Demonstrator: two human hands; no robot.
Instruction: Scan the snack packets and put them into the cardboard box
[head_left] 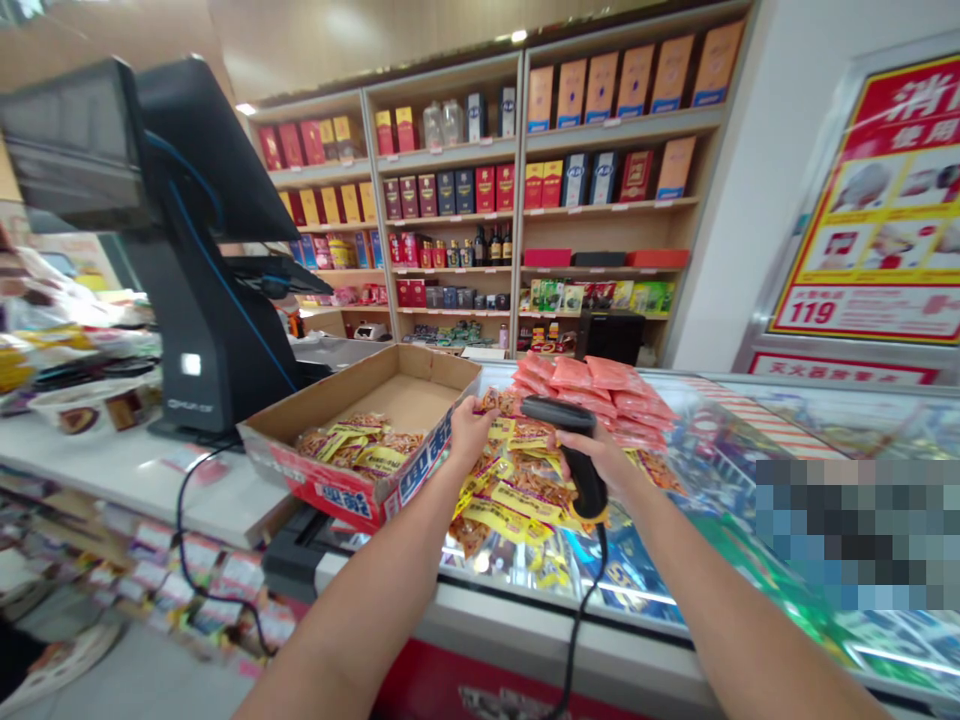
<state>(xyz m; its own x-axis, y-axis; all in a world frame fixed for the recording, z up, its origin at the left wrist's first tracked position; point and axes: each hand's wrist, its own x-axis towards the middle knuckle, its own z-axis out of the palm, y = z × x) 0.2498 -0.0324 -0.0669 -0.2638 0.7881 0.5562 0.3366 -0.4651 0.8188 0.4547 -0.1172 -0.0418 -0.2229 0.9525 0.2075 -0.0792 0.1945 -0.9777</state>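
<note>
At a shop checkout, our left hand [471, 432] closes on a yellow snack packet [495, 402] at the top of a heap of yellow packets [510, 495], while our right hand [596, 462] wraps firmly around a black corded barcode scanner [568, 440] held over the heap. The heap lies on the glass top of a freezer display [660, 590], straight ahead at 12 o'clock, with a stack of pink packets [592, 395] just beyond it. At 10 o'clock, an open cardboard box [330, 497] holding more yellow packets sits on the white counter [135, 470], beside a black point-of-sale terminal [202, 250]. Behind us at 12 o'clock, wooden shelves [607, 215] carry boxed liquor and bottles. A red-and-yellow promotional poster [870, 200] hangs at 2 o'clock.
</note>
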